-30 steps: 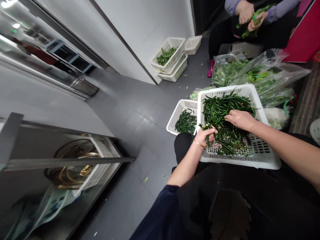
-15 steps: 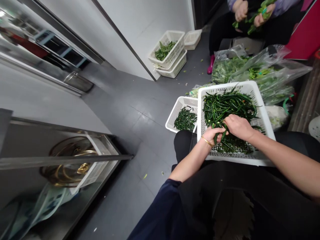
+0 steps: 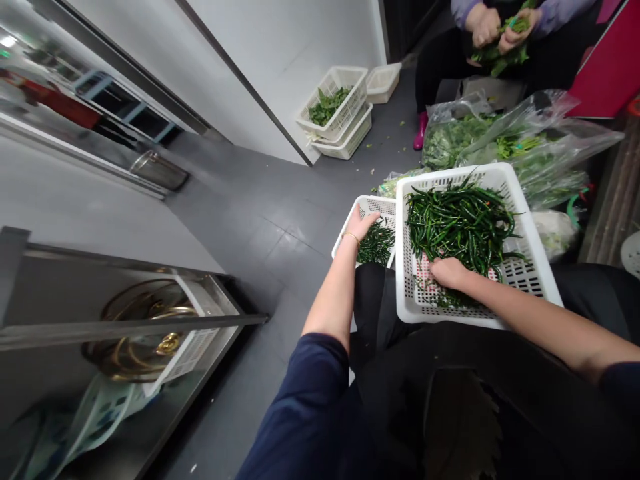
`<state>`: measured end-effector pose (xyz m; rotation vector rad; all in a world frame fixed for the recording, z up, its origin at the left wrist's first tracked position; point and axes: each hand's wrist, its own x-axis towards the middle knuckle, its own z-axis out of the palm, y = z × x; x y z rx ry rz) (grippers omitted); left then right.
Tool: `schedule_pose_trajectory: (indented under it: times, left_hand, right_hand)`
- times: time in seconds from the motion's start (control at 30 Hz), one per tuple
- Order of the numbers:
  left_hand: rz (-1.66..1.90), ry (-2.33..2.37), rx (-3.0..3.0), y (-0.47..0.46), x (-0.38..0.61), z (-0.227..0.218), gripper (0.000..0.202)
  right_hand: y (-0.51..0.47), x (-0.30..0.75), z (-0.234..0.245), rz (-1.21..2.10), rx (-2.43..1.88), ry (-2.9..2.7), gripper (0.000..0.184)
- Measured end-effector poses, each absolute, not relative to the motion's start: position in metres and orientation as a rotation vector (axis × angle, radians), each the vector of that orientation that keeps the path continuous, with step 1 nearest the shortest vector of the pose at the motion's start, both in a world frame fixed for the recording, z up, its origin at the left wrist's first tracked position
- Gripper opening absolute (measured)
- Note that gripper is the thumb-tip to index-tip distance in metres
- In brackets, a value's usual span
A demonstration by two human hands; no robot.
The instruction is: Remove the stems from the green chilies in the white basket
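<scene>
A large white basket (image 3: 537,267) rests on my lap, heaped with long green chillies (image 3: 463,223). My right hand (image 3: 447,271) lies in its near part, fingers curled down among the chillies. A smaller white basket (image 3: 350,233) on the floor to the left holds a small pile of chillies (image 3: 376,245). My left hand (image 3: 363,223) reaches over this smaller basket, fingers spread above the pile, with a gold bangle on the wrist.
Another person sits at the top right, hands (image 3: 487,27) on leafy greens. Clear bags of greens (image 3: 505,143) lie behind my basket. Stacked white baskets (image 3: 340,113) with leaves stand by the wall. A steel shelf unit (image 3: 130,320) is on the left, on the grey tiled floor.
My left hand has left the large basket and swung left over the small floor basket, opening out. My right hand has slid to the basket's near side.
</scene>
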<state>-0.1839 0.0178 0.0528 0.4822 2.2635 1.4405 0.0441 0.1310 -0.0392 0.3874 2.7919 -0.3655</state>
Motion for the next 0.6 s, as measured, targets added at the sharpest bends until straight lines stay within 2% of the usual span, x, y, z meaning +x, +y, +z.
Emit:
schedule_pose_trajectory:
  times: [0.13, 0.23, 0.3, 0.4, 0.47, 0.6]
  left_hand:
    - [1.378, 1.982, 0.734, 0.028, -0.119, 0.034, 0.041]
    - [1.239, 1.696, 0.848, 0.04, -0.061, 0.015, 0.038]
    - [1.172, 1.491, 0.743, 0.045, -0.032, 0.005, 0.028]
    - [1.146, 1.271, 0.455, 0.045, -0.014, -0.003, 0.022]
    - [1.181, 1.256, 0.319, 0.04, -0.016, -0.003, 0.018]
    - [1.415, 1.399, 0.169, 0.03, -0.034, 0.0, 0.009]
  right_hand:
    - [0.158, 0.053, -0.03, -0.498, 0.504, 2.798, 0.019]
    - [0.175, 0.068, -0.009, -0.996, 0.66, 2.763, 0.026]
    - [0.177, 0.075, 0.002, -1.147, 0.737, 2.838, 0.026]
    - [0.168, 0.079, 0.002, -0.684, 0.698, 3.106, 0.022]
    - [0.157, 0.078, -0.009, -0.385, 0.595, 3.092, 0.025]
    - [0.132, 0.072, -0.039, -0.253, 0.339, 2.819, 0.028]
